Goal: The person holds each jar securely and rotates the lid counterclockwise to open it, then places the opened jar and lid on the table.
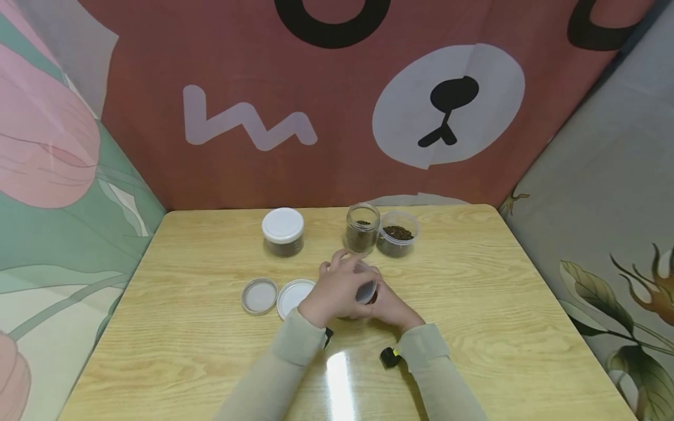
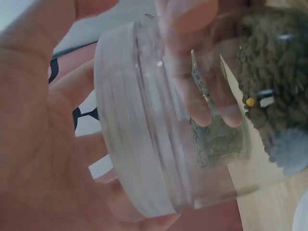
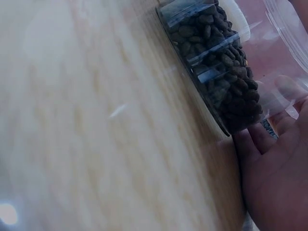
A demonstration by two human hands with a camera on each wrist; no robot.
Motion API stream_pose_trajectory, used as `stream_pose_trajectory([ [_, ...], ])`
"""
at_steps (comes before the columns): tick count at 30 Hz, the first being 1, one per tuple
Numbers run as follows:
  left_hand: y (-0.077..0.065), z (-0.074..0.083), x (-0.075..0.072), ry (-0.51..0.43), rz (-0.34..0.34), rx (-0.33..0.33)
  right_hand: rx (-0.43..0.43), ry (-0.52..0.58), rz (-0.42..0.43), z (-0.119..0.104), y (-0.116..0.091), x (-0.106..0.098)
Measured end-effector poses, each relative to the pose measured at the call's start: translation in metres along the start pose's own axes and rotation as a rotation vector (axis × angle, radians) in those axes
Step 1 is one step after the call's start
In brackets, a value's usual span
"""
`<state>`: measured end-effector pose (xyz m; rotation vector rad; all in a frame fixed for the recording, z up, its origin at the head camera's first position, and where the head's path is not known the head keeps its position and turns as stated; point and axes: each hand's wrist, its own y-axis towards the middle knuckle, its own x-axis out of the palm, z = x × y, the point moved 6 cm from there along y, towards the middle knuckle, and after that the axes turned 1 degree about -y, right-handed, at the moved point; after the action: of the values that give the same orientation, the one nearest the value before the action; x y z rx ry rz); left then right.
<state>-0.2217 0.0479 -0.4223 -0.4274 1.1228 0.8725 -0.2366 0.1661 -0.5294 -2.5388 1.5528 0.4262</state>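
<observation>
My left hand [image 1: 337, 289] holds a translucent round lid [image 2: 130, 120] at the mouth of a clear plastic jar [image 3: 216, 67], thumb and fingers spread around its rim. Dark brown pellets fill the lower part of this jar. The right hand [image 1: 392, 307] grips the jar's side, its fingers visible against the clear wall in the left wrist view. The jar stands on or just over the table; my left hand covers most of it in the head view. Whether the lid is fully seated, I cannot tell.
Behind the hands stand an uncovered jar [image 1: 362, 229] and an uncovered tub [image 1: 398, 235], both with dark granules. A white-lidded jar [image 1: 284, 228] is at the back left. Two loose lids, a greyish one [image 1: 260, 296] and a white one [image 1: 292, 292], lie left of the hands.
</observation>
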Motion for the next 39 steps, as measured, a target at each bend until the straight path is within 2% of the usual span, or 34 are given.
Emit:
stream_pose_trajectory([
  [3, 0.0001, -0.0006, 0.0004, 0.000, -0.039, -0.005, 0.019, -0.030, 0.010, -0.0008, -0.0003, -0.0004],
  [8, 0.0015, -0.0011, 0.0003, -0.018, -0.037, -0.053, 0.054, 0.053, 0.012, 0.0024, 0.0000, -0.0004],
  [17, 0.0018, -0.0016, 0.0028, -0.003, 0.039, -0.103, 0.062, 0.157, -0.005, 0.0065, -0.0006, 0.0019],
  [32, 0.0017, -0.0026, 0.0048, 0.062, 0.124, -0.117, 0.062, 0.178, 0.004, 0.0043, 0.0001, 0.0027],
  [39, -0.0002, -0.0028, 0.0047, 0.058, 0.208, -0.147, 0.029, 0.222, -0.015, 0.0032, 0.0007, 0.0039],
])
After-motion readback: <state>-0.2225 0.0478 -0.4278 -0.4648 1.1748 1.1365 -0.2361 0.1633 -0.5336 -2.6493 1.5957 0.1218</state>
